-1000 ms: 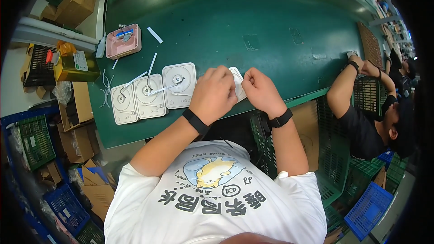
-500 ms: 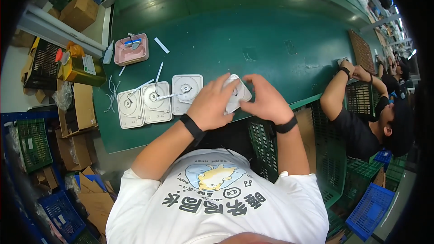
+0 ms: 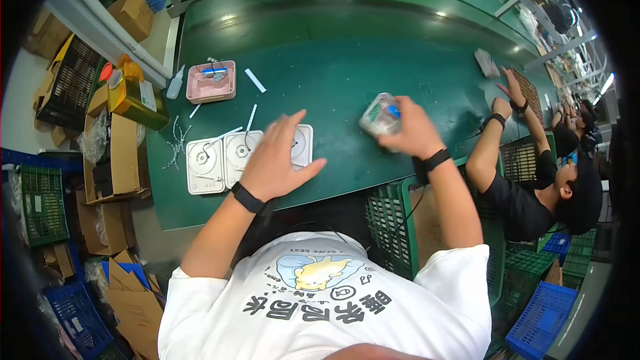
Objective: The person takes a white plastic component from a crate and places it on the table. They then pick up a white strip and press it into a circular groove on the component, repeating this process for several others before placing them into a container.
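Observation:
My right hand [image 3: 415, 132] grips a white box-like casing [image 3: 367, 122] by its right side. The casing is tilted up, and something blue shows inside it; its other contents are blurred. My left hand [image 3: 275, 163] hovers over the row on the left, fingers spread, with nothing in it. Beneath and beside it lie flat white units shaped like small record players: one at the left end [image 3: 205, 167], a middle one [image 3: 237, 150] partly covered by my hand, and a right one [image 3: 303, 147] also partly covered. Pale strips rest on the left two.
A pink tray [image 3: 212, 99] with small parts stands behind the row, beside a clear squeeze bottle [image 3: 175, 85]. White strips [image 3: 255, 81] and tangled wires [image 3: 175, 141] lie nearby. A yellow can [image 3: 139, 103] is at the left. A person in black [image 3: 527, 190] works at the right.
My right hand has lifted the casing off the table and tipped it, moving right. My left hand has let go of it and moved left over the row. The head view has shifted.

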A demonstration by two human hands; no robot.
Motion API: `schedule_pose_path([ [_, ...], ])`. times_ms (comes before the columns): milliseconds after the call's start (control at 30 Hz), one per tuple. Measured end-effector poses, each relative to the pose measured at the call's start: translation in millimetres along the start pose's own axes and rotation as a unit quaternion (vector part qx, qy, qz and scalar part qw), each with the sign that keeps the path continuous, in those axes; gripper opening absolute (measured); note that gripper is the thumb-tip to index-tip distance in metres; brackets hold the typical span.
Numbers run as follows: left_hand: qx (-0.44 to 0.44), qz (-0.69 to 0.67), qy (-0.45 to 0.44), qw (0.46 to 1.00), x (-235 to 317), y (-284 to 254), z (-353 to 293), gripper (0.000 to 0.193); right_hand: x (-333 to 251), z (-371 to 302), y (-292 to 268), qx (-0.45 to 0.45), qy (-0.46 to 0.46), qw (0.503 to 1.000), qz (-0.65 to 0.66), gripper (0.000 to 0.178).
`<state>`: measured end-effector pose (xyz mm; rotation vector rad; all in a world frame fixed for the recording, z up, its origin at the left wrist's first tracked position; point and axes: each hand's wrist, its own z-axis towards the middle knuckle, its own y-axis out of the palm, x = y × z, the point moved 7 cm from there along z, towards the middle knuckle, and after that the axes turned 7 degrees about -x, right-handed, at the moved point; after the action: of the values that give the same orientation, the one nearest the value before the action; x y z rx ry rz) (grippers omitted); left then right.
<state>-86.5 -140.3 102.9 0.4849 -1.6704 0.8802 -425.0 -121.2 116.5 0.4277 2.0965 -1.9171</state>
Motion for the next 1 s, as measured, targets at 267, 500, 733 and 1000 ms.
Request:
schedule_pose_path([
  [267, 0.03, 0.425, 0.023, 0.904, -25, -19, -26, 0.141, -5, 11, -26, 0.205, -0.028, 0.976, -0.068, 0.055],
  [500, 0.025, 0.4, 0.076, 0.913, -15, -5, -28, 0.142, -166, -12, 86, -0.025, -0.267, 0.955, 0.126, 0.03],
  [733, 0.067, 0.371, 0.104, 0.92, -19, -8, -32, 0.144, -156, -27, 81, 0.051, -0.263, 0.962, 0.053, 0.023],
  [1000, 0.046, 0.398, 0.081, 0.913, -14, -7, -28, 0.138, -125, -33, 104, 0.086, -0.058, 0.953, 0.285, 0.019],
])
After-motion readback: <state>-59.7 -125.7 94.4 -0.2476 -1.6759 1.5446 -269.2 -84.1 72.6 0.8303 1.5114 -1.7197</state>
